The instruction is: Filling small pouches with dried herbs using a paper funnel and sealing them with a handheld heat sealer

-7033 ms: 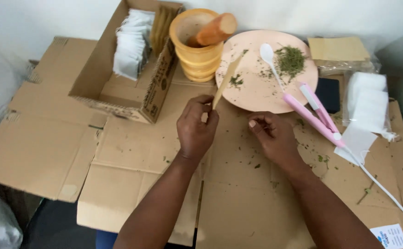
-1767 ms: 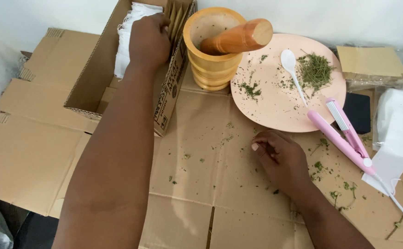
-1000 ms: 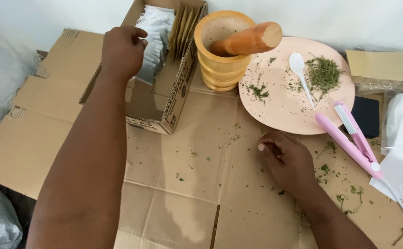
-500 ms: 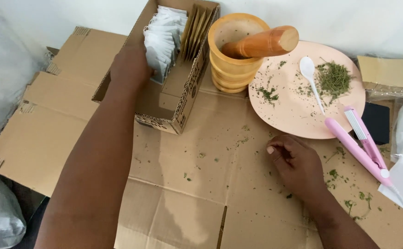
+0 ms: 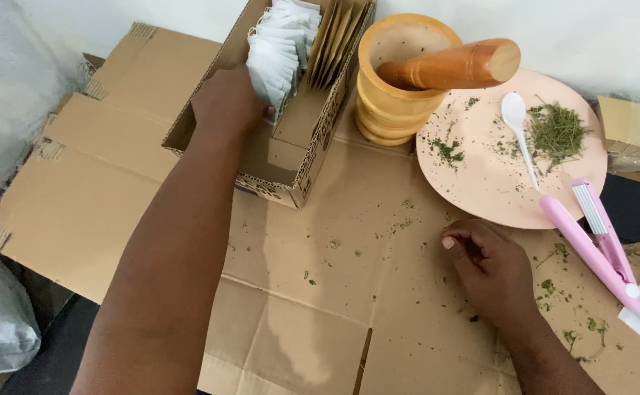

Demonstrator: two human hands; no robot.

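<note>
The left hand (image 5: 226,106) reached into the open cardboard box (image 5: 291,157) and rested against the row of small white paper bags (image 5: 280,47) that stood on edge at the box's far end. The fingers were tucked in among the bags, so whether the grip had closed on one could not be told. The bags stood upright and packed close, likely so one could be pulled out from the front. Behind them, a stack of tan packets (image 5: 338,33) leaned the same way.

The right hand (image 5: 488,267) lay on the flat cardboard sheet (image 5: 320,292) that covered the bench. Its fingers were curled in loosely and held nothing that could be seen. It sat near the work spot, just below the pink plate (image 5: 481,183).

On the plate lay a little heap of dried green herb (image 5: 554,132) and a white plastic spoon (image 5: 519,132) beside it, handy for scooping. A wooden mortar (image 5: 397,88) stood touching the plate's left rim, with the wooden pestle (image 5: 452,66) lying tilted across its mouth. A pink clamp tool (image 5: 590,234) lay open by the plate's right edge. Green crumbs dotted the cardboard around the right hand.
</note>
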